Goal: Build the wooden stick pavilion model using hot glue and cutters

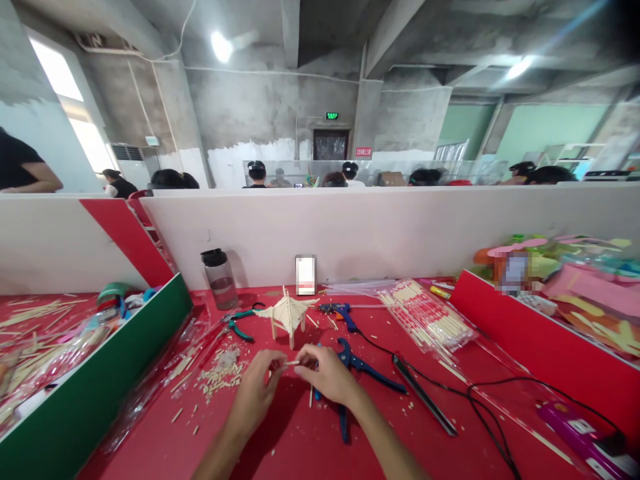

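Between my two hands is a short pale wooden stick (pixel 292 363), held level over the red table. My left hand (pixel 261 377) pinches its left end and my right hand (pixel 325 373) pinches the other. Just beyond my fingers a small pavilion model (pixel 289 312) of glued wooden sticks stands upright on its legs. A blue pipe cutter (pixel 370 370) lies beneath and beside my right hand, partly hidden by it. To the left of the model rest green-handled pliers (pixel 240 325), and to its right a blue hot glue gun (pixel 345 316).
Cut stick pieces (pixel 220 380) are heaped left of my hands. Packs of sticks (pixel 425 313) lie at the right, near a black cable (pixel 440 382) and a dark long tool (pixel 425 397). A water bottle (pixel 220 280) stands by the white partition (pixel 390 233). Green (pixel 110 353) and red (pixel 540 340) boards flank the table.
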`<move>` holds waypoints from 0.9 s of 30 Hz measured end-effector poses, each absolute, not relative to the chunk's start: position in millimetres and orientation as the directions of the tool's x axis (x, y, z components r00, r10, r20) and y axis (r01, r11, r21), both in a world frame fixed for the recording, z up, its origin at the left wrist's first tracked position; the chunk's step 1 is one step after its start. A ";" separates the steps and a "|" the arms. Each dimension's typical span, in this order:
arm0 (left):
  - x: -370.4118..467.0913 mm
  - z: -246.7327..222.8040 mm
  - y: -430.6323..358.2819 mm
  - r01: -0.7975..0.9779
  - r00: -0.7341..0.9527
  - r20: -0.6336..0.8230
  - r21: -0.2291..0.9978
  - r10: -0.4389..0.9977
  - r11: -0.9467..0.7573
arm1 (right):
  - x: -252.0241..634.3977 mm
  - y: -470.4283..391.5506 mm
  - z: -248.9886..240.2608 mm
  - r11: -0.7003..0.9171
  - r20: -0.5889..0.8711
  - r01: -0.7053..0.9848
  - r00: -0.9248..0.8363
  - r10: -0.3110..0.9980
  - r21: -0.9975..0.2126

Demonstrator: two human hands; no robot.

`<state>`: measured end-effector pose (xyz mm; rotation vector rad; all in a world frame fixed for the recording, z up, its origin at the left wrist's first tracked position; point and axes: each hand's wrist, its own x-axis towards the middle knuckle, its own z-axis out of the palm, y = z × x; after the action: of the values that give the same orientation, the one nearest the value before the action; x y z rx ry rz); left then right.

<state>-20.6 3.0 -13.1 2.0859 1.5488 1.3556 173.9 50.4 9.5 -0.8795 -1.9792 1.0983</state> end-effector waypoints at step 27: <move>-23.5 -3.1 -2.8 0.489 -0.074 0.542 0.751 0.837 -0.443 | 175.3 44.3 11.3 0.643 0.528 0.264 -0.393 0.753 -0.719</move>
<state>-23.5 -2.8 -3.1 1.8846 1.4316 1.5221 175.3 44.3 11.3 -0.7985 -1.9530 0.6769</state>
